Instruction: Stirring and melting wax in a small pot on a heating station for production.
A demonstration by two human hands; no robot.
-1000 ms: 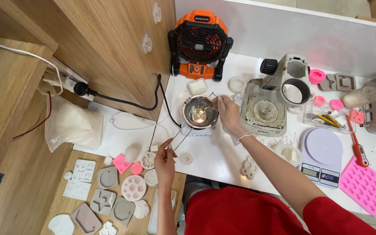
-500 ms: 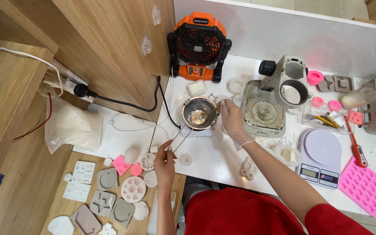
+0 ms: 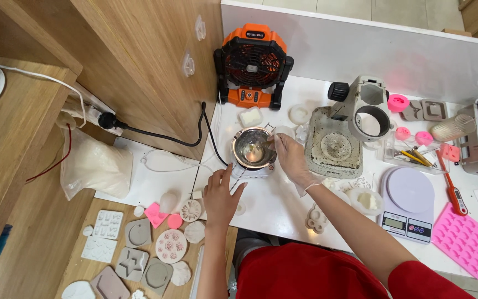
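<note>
Head camera looks down on a white surface (image 3: 272,199). A small shiny metal pot (image 3: 253,147) sits on a little white warmer (image 3: 250,168), just in front of an orange fan (image 3: 253,58). The left hand (image 3: 221,195) rests by the pot's long thin handle (image 3: 235,178), with its fingers spread loose; whether it grips the handle cannot be told. The right hand (image 3: 291,158) wears a thin clear glove and pinches a small stick (image 3: 265,142) that dips into the pot. A grey microscope stand (image 3: 336,145) is just beside the right hand. Farther right lie a round white scale (image 3: 409,199) and a pink mold tray (image 3: 467,238). Grey and white molds (image 3: 139,249) lie on a wooden board near the left arm.
</note>
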